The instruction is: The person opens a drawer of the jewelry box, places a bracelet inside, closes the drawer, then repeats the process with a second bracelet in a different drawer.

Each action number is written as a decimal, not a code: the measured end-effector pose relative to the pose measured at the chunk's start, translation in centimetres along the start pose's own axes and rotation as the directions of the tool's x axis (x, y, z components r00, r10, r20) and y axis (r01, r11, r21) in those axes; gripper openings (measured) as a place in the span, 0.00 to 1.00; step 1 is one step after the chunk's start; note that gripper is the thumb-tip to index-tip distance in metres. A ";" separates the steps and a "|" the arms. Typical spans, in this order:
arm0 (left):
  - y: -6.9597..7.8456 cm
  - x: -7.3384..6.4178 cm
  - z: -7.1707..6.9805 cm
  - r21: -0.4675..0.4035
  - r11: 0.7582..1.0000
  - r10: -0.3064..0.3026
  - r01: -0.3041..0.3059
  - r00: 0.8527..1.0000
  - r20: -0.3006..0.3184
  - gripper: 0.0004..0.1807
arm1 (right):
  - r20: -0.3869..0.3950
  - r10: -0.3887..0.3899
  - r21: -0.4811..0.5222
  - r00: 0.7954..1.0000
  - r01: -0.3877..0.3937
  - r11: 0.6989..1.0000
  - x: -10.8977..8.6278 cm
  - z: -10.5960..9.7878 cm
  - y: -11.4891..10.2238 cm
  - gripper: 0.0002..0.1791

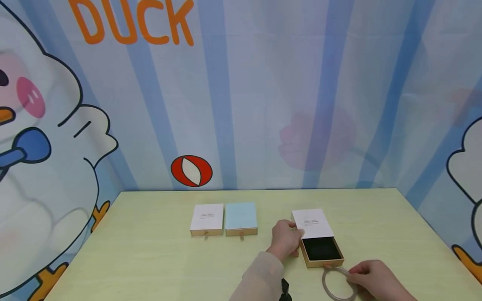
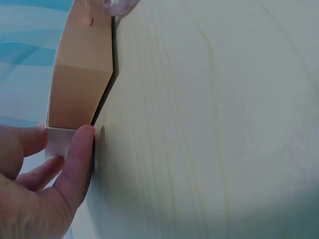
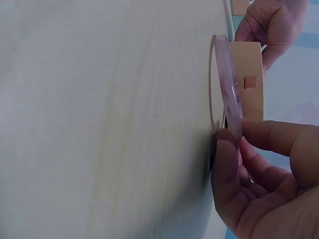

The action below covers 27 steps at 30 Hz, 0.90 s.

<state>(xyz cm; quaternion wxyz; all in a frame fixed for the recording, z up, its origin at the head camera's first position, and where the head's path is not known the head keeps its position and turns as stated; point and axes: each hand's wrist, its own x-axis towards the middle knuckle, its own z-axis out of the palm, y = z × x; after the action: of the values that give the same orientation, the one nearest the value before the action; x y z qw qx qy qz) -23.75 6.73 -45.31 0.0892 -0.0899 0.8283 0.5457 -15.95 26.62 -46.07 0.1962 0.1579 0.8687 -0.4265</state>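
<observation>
A small drawer-style jewelry box [image 1: 311, 223] with a white cover lies at the right of the table. Its tan drawer [image 1: 323, 264] is pulled partway out toward me, and a black lining [image 1: 321, 248] shows inside. My left hand [image 1: 285, 240] holds the cover by its left side, the thumb at the upper edge; the left wrist view shows fingertips on the cover's white side [image 2: 57, 142]. Between thumb and fingers my right hand [image 1: 378, 279] pinches a pale, pinkish bangle [image 3: 228, 82] by its right side, just in front of the drawer.
Left of the open box, a closed white box [image 1: 207, 218] and a closed light blue box [image 1: 241, 216] sit side by side. A dark object [image 1: 285, 290] shows beside the left sleeve. The printed backdrop [image 1: 263, 104] rises behind the pale wood-grain table [image 1: 158, 251].
</observation>
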 end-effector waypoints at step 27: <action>0.1 -0.2 -0.2 0.008 1.000 0.001 -0.001 1.000 -0.005 0.15 | 0.006 0.019 0.056 1.000 -0.019 0.998 -0.4 -0.1 0.0 0.11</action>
<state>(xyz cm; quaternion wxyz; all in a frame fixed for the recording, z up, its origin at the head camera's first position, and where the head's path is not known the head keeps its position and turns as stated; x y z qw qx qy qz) -23.60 6.59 -45.14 0.0872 -0.0904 0.8308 0.5422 -15.59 26.69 -45.84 0.1983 0.1704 0.8543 -0.4492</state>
